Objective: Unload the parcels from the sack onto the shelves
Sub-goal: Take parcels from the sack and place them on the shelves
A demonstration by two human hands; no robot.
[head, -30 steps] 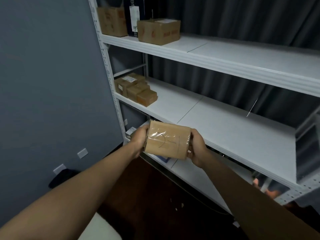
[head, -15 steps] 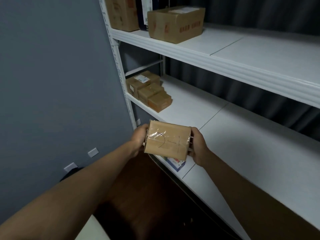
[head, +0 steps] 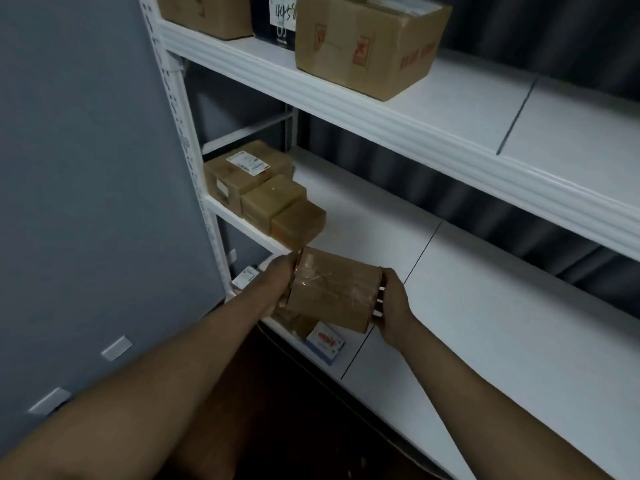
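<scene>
I hold a taped brown cardboard parcel [head: 332,292] between both hands in front of the white shelving. My left hand [head: 277,285] grips its left end and my right hand [head: 391,303] grips its right end, fingers curled over the edge. The parcel hangs tilted just off the front edge of the middle shelf [head: 485,289], right of three small brown parcels [head: 266,195] packed at that shelf's left end. The sack is not in view.
The top shelf [head: 485,109] carries a large brown box [head: 367,43] and other boxes at its left. On the lowest shelf, below my hands, lie a white and red packet [head: 325,342] and a labelled parcel [head: 246,277]. A grey wall stands to the left.
I have stepped closer to the shelves, which now fill more of the view. The parcel has risen toward the middle shelf's front edge and tilted, still held by both hands.
</scene>
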